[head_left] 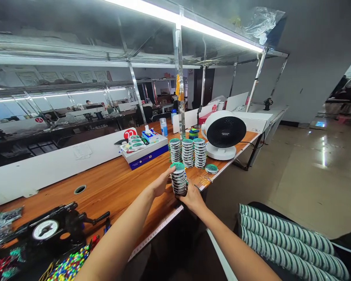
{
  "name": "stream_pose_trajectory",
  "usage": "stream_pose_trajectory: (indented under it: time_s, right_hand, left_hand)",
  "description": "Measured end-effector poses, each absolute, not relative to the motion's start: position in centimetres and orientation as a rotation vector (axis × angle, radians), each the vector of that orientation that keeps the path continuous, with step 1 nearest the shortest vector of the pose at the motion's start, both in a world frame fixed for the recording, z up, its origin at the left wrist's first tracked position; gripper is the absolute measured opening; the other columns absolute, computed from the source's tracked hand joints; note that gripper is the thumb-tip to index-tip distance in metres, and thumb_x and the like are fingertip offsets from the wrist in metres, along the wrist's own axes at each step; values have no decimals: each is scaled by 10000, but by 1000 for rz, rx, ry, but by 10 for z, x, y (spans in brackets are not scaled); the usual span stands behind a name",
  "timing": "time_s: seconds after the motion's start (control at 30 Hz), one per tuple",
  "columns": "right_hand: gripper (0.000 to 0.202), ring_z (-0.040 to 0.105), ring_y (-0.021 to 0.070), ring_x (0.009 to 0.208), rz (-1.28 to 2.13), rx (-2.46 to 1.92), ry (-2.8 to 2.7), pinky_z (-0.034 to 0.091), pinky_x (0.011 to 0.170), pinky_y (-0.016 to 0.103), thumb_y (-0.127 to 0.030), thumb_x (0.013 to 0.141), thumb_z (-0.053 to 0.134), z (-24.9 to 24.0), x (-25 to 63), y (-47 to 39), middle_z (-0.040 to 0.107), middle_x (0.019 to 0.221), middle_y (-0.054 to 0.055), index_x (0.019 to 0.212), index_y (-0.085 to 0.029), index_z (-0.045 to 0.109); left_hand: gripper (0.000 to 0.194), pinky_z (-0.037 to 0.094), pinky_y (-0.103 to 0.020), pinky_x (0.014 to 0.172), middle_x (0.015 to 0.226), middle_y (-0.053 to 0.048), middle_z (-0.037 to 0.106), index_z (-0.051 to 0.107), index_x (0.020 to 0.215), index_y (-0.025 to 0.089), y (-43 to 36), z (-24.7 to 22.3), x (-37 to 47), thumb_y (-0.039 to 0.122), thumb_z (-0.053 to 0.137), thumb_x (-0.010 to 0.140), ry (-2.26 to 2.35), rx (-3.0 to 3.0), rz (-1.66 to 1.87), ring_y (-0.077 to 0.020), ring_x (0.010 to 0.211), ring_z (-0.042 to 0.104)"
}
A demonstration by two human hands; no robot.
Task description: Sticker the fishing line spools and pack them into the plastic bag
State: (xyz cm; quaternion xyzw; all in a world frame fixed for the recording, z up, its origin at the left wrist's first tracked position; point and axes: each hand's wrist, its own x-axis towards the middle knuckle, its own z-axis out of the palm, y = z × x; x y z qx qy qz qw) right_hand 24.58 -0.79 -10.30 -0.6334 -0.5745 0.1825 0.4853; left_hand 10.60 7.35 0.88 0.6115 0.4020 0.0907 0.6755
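A stack of round white discs with a green top face [179,179] stands upright between my hands near the table's front edge. My left hand [163,181] grips its left side, the thumb at the top disc. My right hand [192,197] is wrapped round the lower right side, its fingertips partly hidden. Just behind are three similar stacks: a left one [175,151], a middle one [187,154] and a right one [199,153]. A low pile of the same discs [211,169] lies to their right.
A white desk fan [222,134] stands behind the stacks. A blue-and-white box [148,156] is left of them. A black hand-cranked device [61,226] and colourful small beads [70,263] lie at lower left. Long rows of discs [286,238] lie at lower right. A metal post [179,78] rises behind.
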Motion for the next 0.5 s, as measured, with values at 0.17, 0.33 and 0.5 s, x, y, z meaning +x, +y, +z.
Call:
stream_pose_trajectory:
  time_s: [0.17,0.33,0.5]
  right_hand:
    - [760,646,291,1120,454,-1475,-1365,515,968,434,-251,701,760,-81,248,-4,671,1180,116,1391,-183,450]
    - [742,619,291,1130,352,-1426,-1323,485,1016,465,-212,653,784,-64,253,-3,666,1120,103,1339,-173,504]
    - [681,530,294,1243,297,-1424,-1266,445,1079,471,-207,645,796,-62,277,-38,567,1280,128,1276,-175,543]
  left_hand:
    - [804,283,-649,1068,1509,-105,447,505,1353,286,71,33,116,806,467,740,895,1374,265,-373,1422,287]
    - [752,400,-613,1007,1491,-101,476,490,1387,280,64,50,127,751,445,803,823,1330,323,-377,1383,367]
    - [670,488,-533,946,1453,-92,518,538,1340,246,46,46,149,694,364,872,749,1323,308,-342,1387,393]
